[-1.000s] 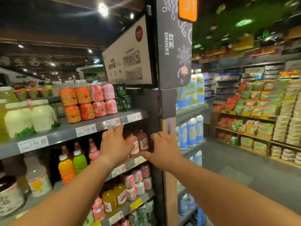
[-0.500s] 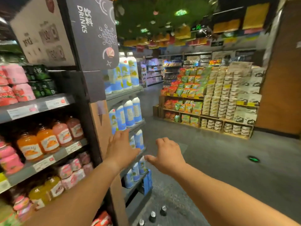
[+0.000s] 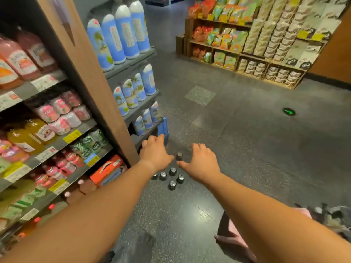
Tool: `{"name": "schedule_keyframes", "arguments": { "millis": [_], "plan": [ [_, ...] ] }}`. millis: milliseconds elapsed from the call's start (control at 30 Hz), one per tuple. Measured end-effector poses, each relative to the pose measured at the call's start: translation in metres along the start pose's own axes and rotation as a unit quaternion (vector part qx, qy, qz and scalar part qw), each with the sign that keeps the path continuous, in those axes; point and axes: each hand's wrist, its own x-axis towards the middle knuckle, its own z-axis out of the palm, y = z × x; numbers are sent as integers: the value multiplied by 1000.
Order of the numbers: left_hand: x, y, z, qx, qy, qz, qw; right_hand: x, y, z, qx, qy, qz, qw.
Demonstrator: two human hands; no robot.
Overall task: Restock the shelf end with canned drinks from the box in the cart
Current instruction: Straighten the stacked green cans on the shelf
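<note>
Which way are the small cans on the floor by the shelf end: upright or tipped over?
Upright. Each of the cans shows its round silver top facing up, with dark sides below, standing on the floor between the two hands.

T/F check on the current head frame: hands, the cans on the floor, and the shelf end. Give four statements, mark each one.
1. Both hands hold a can. False: the left hand and right hand are open and hold nothing.
2. Several small cans stand upright on the floor. True.
3. One can stands between the two hands. True.
4. The blue-and-white bottles on the shelf end lie on their sides. False: they stand upright.
</note>
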Motion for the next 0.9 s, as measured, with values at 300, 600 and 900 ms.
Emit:
{"name": "schedule_keyframes", "arguments": {
  "millis": [300,600,900],
  "plan": [
    [41,-53,79,-4,-56,-63,996,32,34,86,17,-81,34,996],
    [155,-136,250,-67,-140,-79,985,125,76,272,59,-110,99,987],
    [287,-251,530,-48,-138,-107,983,240,186,564,103,-110,128,980]
  ]
}}
